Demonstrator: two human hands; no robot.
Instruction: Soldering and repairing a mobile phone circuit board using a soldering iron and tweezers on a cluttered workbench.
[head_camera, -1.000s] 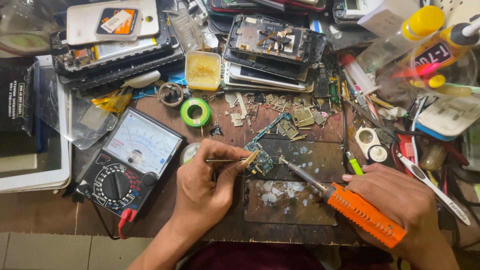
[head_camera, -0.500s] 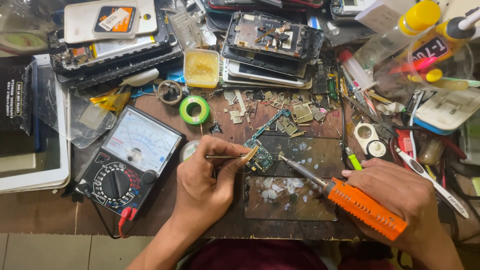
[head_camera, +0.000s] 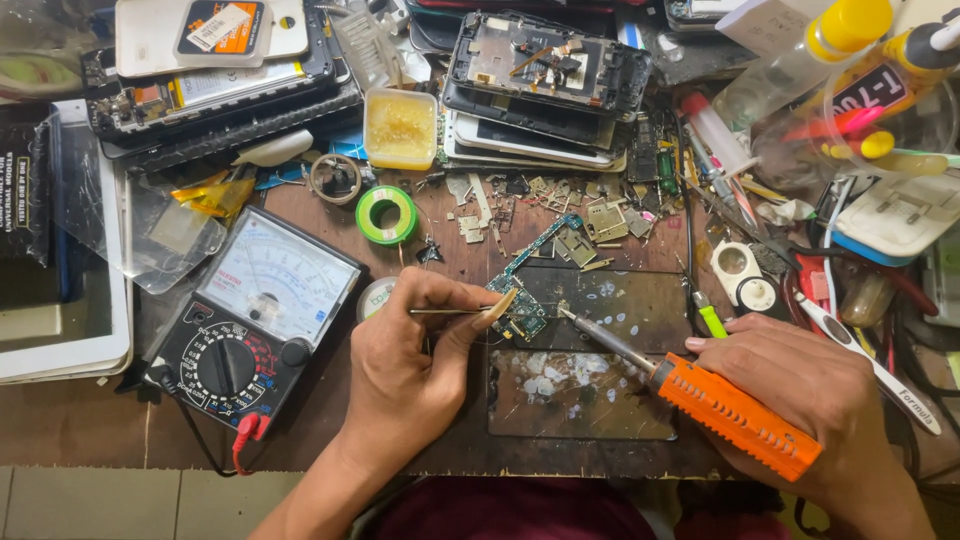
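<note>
My left hand pinches thin metal tweezers whose tips reach a small green circuit board lying at the centre of the bench. My right hand grips a soldering iron with an orange handle; its metal tip sits just to the right of the board, close to it. Both rest over a dark, stained work mat.
An analog multimeter with red and black leads lies left of my left hand. A green tape roll, a tub of yellow flux, stacked opened phones, loose metal shields, bottles and tools crowd the far and right sides.
The soldering iron tip has slid slightly left toward the board. My left hand and the tweezers stay almost still.
</note>
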